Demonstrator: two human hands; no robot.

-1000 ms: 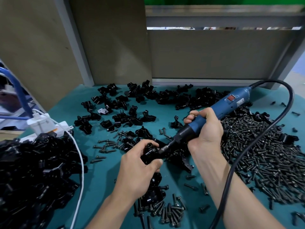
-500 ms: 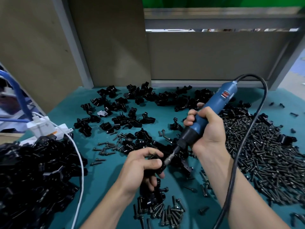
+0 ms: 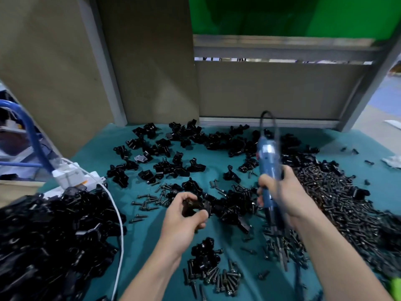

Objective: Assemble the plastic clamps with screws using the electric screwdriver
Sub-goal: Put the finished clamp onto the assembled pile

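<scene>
Evidently the driving step has been broken off: the electric screwdriver (image 3: 268, 157), whose bit was pressed into the clamp (image 3: 192, 206) a second ago, has been swung upright at centre right of the frame and is blurred by motion. Its barrel is wrapped by the right hand (image 3: 280, 192), and its tip is now lowered toward loose screws (image 3: 280, 242) on the teal mat (image 3: 143, 242), apart from the clamp. The clamp is kept at frame centre, pinched between thumb and curled fingers of the left hand (image 3: 184, 216). That screw is judged finished, though its seating cannot be seen; another screw is probably sought.
</scene>
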